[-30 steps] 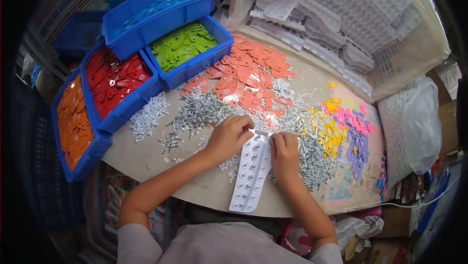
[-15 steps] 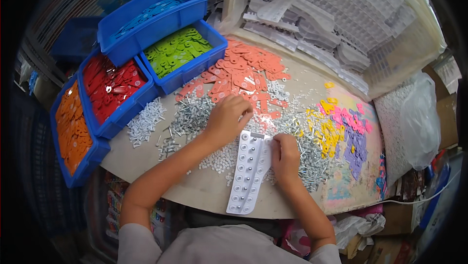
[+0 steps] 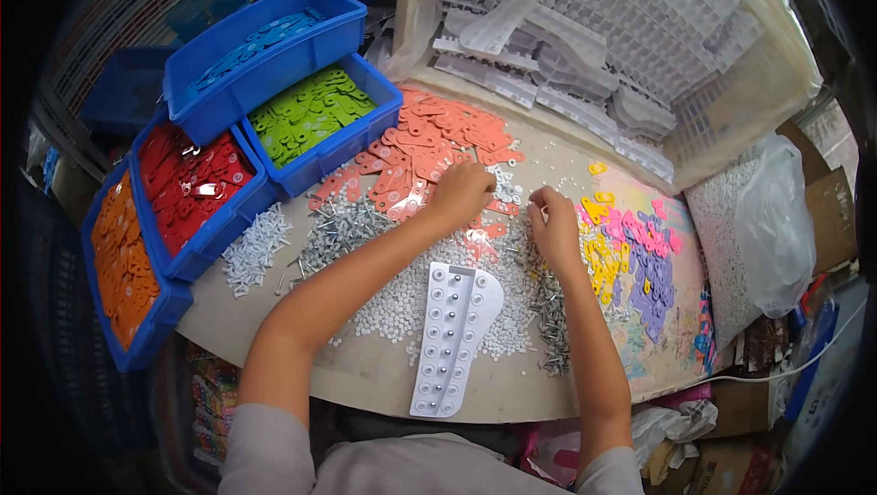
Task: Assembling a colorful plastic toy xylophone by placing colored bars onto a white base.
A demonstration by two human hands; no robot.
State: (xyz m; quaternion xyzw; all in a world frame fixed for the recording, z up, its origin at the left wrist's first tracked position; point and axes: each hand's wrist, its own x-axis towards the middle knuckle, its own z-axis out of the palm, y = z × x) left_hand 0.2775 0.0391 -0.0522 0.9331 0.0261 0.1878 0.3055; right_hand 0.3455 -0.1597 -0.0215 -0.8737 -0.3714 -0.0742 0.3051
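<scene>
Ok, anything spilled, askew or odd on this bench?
Nothing damaged. Salmon tags, screws and white beads lie in loose heaps on the table, not in bins. The white studded tray sits slightly tilted.

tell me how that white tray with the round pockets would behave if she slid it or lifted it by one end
The white tray looks thin and moulded, so it is probably light and may flex if lifted by one end. It lies flat on the table among loose white beads, so a push would likely make it slide easily. The small pieces in its pockets might spill if it tilts.
</scene>
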